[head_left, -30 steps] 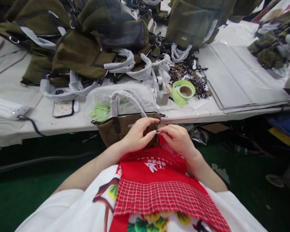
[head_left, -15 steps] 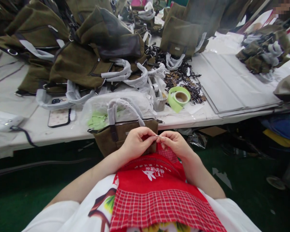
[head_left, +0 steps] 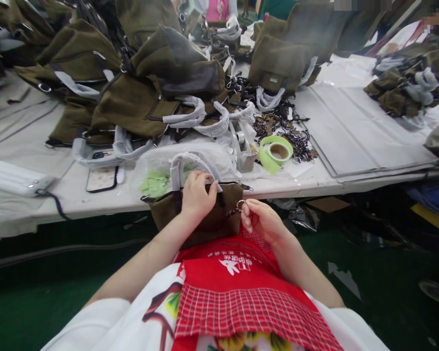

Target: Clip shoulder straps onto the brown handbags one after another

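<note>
The handbag [head_left: 219,222] is before the near edge of the table [head_left: 95,201], the left hand [head_left: 198,195] over its top, the right hand [head_left: 262,219] at its right end with a ring [head_left: 238,203]. Left of the handbag lies 1 phone [head_left: 101,181] — partly under a handle [head_left: 91,159] from the piled bags [head_left: 131,109] behind. Right sits the tape roll [head_left: 267,157], chains [head_left: 265,125] just behind; flat sheets [head_left: 366,134] lie farther right.
</note>
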A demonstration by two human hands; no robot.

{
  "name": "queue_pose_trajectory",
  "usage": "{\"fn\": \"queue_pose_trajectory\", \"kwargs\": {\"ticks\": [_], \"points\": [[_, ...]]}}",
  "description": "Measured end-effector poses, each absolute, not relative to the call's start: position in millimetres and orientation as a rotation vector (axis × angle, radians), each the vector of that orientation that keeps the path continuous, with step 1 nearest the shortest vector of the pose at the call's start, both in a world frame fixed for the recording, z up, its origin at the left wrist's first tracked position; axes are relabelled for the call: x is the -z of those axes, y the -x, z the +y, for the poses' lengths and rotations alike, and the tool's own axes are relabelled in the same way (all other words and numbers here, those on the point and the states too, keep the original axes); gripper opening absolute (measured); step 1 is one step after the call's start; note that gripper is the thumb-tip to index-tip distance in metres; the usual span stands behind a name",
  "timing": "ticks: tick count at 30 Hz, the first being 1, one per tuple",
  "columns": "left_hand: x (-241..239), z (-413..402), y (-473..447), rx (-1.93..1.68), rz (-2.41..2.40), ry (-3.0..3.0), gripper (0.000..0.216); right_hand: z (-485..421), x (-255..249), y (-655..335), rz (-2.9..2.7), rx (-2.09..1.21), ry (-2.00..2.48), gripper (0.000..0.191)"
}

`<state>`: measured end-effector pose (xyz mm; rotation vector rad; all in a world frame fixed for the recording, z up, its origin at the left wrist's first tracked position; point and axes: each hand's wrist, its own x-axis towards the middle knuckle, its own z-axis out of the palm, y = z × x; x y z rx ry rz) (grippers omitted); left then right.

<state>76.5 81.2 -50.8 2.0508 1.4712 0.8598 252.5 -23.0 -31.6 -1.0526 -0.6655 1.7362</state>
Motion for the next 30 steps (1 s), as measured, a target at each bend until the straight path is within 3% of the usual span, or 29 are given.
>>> {"fn": "queue_pose_trajectory", "kwargs": {"ticks": [2, 6, 13, 19, 30], "points": [[56, 104, -75, -0.672, 1.668, -2.179, 0.036, -21, 31, -253, -0.650, -1.727, 1.045, 0.029], [59, 133, -74, -0.336, 1.464, -2.012, 0.045, -18, 35, -255, -0.630, -1.744, 1.014, 0.029], [44, 139, -63, -0.690, 1.291, -1.756, 0.043, -16, 38, -254, -0.640, -1.854, 1.033, 0.030], [44, 138, -61, -0.427, 1.147, -1.513, 0.047, 1, 34, -237, -0.704, -1.871, 1.054, 0.029], [57, 129, -75, -0.433, 1.082, -1.624, 0.034, 18, 57, -215, -0.714, -1.892, 1.055, 0.025]]}}
